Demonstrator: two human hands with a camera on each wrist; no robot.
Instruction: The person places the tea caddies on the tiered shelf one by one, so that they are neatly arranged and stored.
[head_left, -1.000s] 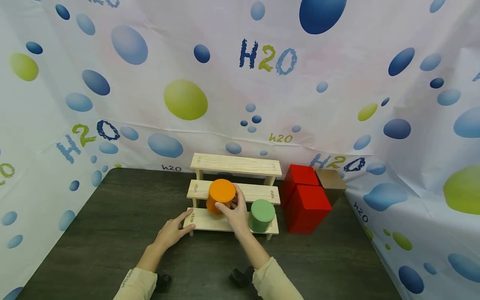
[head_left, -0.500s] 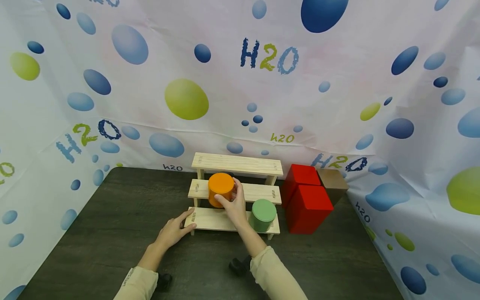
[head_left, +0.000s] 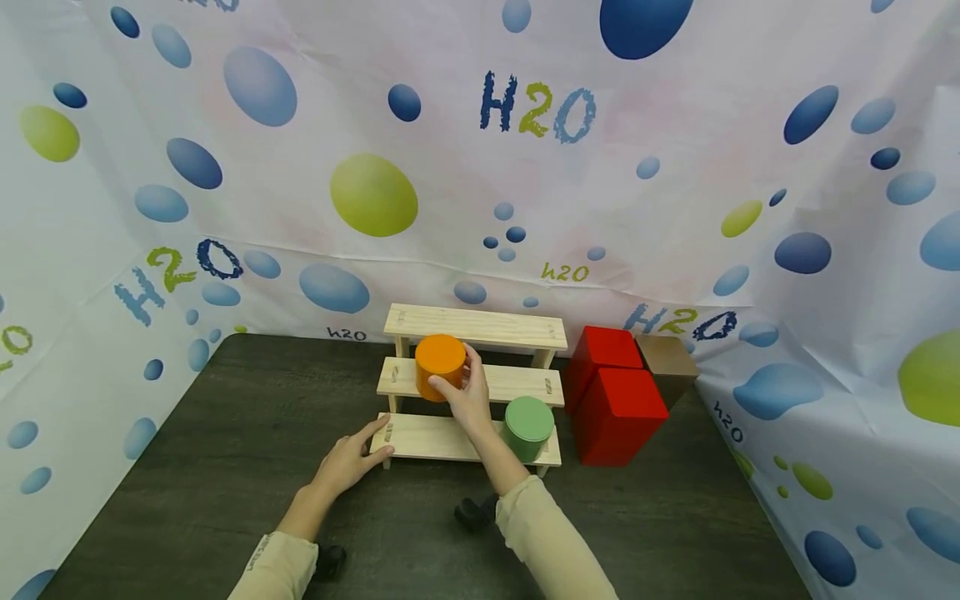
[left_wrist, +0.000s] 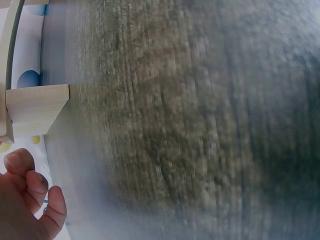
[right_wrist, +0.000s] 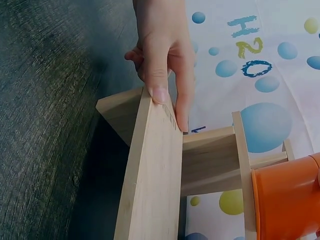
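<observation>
A pale wooden three-step shelf (head_left: 431, 437) stands on the table. My left hand (head_left: 343, 462) grips the left end of its lowest board, thumb at the front edge and index finger along the far side; the right wrist view shows this hand (right_wrist: 162, 50) from the side. In the left wrist view the other fingers (left_wrist: 37, 182) are curled beside the board. My right hand (head_left: 470, 404) holds an orange canister (head_left: 440, 358) by its side, upright at the left part of the middle board. In the right wrist view the canister (right_wrist: 285, 197) has its base right at that board.
A green canister (head_left: 528, 425) stands on the right end of the lowest board. Right of the shelf are two red boxes (head_left: 618, 417) and a brown box (head_left: 667, 362). A patterned curtain (head_left: 450, 167) hangs behind the dark table (head_left: 187, 467).
My right hand has raised the orange canister from over the lowest board and moved it back to the middle board. My left hand stays at the shelf's left end.
</observation>
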